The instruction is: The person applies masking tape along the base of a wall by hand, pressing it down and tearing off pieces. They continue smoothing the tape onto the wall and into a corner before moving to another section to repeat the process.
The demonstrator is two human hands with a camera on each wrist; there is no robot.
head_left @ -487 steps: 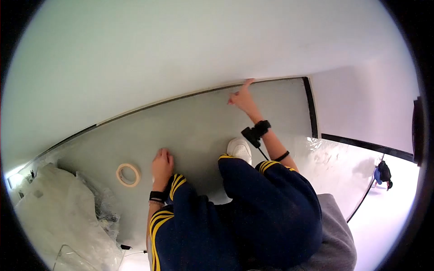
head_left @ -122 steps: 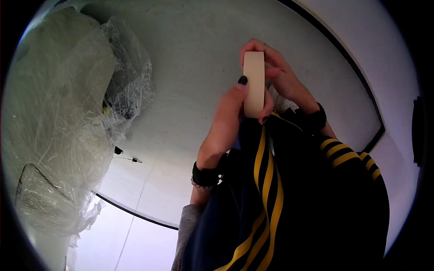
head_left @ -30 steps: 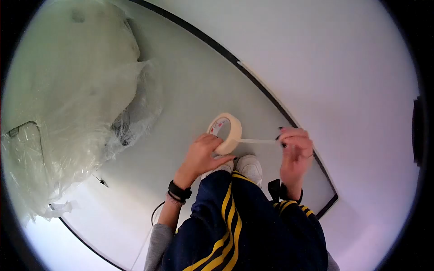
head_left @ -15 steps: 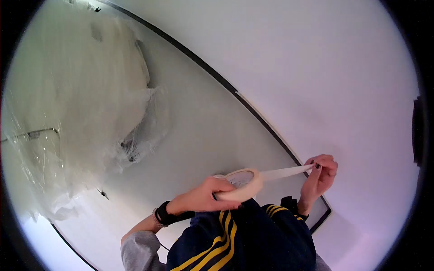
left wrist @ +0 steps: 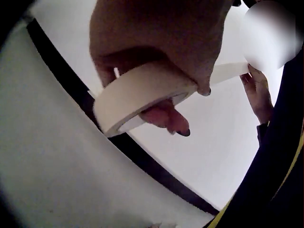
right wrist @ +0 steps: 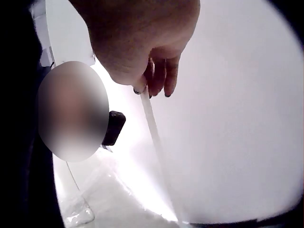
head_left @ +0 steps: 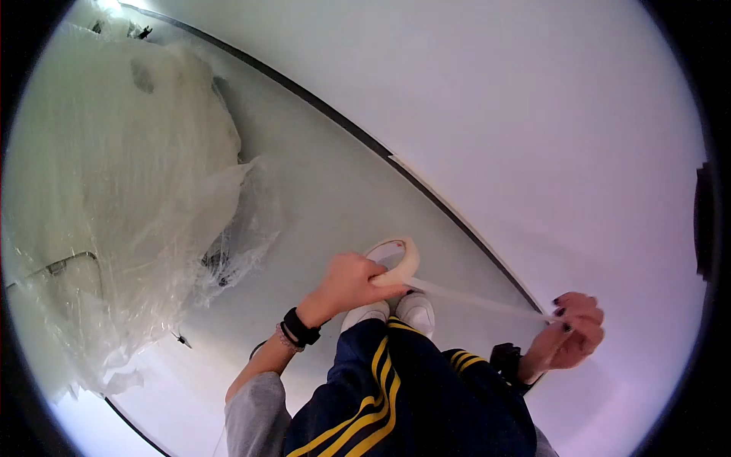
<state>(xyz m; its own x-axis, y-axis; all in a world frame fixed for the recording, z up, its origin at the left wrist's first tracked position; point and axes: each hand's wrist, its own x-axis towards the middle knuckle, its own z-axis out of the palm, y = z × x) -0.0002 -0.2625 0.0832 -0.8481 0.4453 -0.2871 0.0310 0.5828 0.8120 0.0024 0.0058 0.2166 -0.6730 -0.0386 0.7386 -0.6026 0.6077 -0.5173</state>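
Note:
A roll of masking tape [head_left: 407, 263] is gripped by my left hand [head_left: 346, 283], its fingers through the ring and the thumb on the outside, as the left wrist view shows [left wrist: 142, 97]. From the roll a strip of tape [head_left: 480, 301] stretches taut to the right, above the floor. Its loose end is pinched between thumb and fingertips of my right hand [head_left: 571, 335], which is near the white wall at the right. In the right wrist view the strip [right wrist: 154, 128] runs down from the pinching fingertips.
A bulky pile wrapped in clear plastic sheeting [head_left: 137, 167] stands on the left. A black baseboard strip [head_left: 304, 95] runs diagonally between the grey floor [head_left: 312, 190] and the white wall [head_left: 533, 114]. White shoes [head_left: 416, 314] are below the roll.
Starting from a short strip a second ago, the right hand has drawn the tape out longer, moving right and down. Over the last half second the roll has shifted up slightly.

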